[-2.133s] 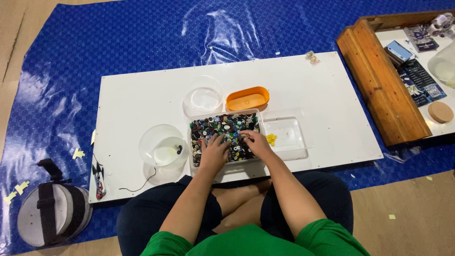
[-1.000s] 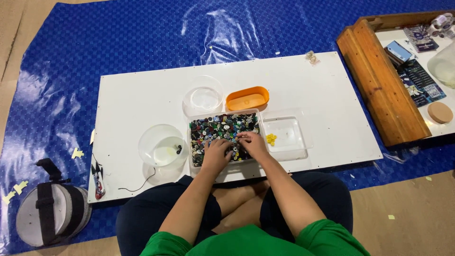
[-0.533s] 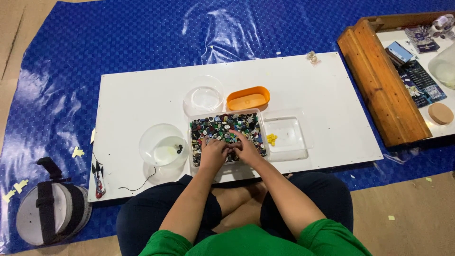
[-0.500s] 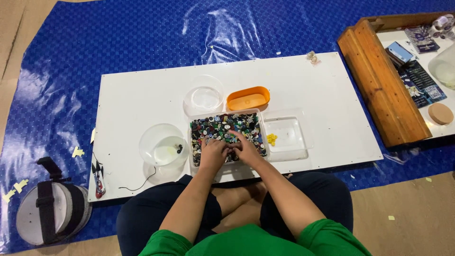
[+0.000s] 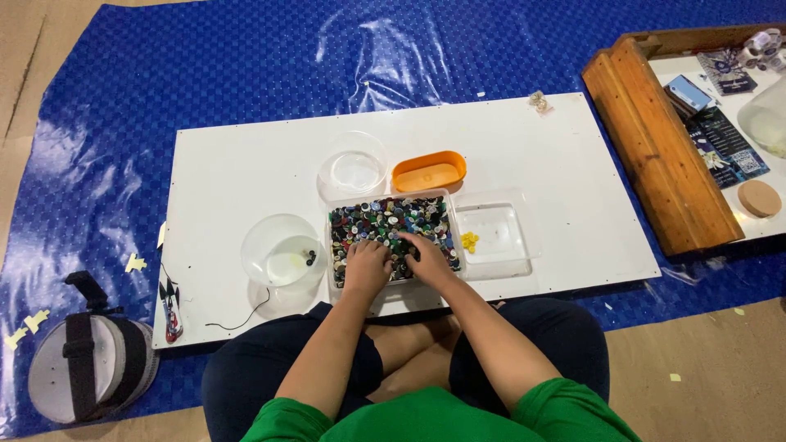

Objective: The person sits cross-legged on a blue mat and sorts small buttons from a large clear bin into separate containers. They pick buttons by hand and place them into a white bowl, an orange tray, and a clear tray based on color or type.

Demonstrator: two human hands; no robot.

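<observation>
A clear rectangular tray heaped with small mixed-colour buttons stands in the middle of the white board. Both my hands lie palm-down in its near half. My left hand rests on the pile near the front wall, fingers curled into the buttons. My right hand lies just to its right, fingers pointing left across the pile. The fingertips are sunk among the buttons, so any pinch is hidden.
A clear bowl with a few dark pieces sits left of the tray. Behind the tray are an empty clear bowl and an orange dish. A clear box holding yellow pieces is on the right. Far right stands a wooden tray.
My right hand has slid from the tray's right-middle toward the near left, ending beside my left hand. The left hand has barely shifted.
</observation>
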